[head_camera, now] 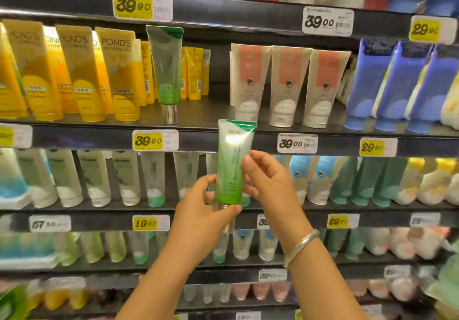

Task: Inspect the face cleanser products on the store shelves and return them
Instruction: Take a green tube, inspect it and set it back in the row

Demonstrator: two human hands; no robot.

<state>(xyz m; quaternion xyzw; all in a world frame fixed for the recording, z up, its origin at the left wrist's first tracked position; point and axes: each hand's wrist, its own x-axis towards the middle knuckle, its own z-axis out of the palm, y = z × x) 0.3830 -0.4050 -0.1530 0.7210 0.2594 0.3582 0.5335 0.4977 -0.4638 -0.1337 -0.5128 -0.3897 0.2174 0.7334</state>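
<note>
Green cleanser tube point(232, 168), upright, long axis near vertical, crimped end up, cap down, held before the shelves point(223, 130); left hand point(201, 210) pinching its cap end, right hand point(265, 180) gripping its side

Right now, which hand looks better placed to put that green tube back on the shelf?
Probably the right hand: it grips the green tube around its body, while the left hand only pinches the cap end. The gap beside the matching tube lies up and left, within either hand's reach.
</note>
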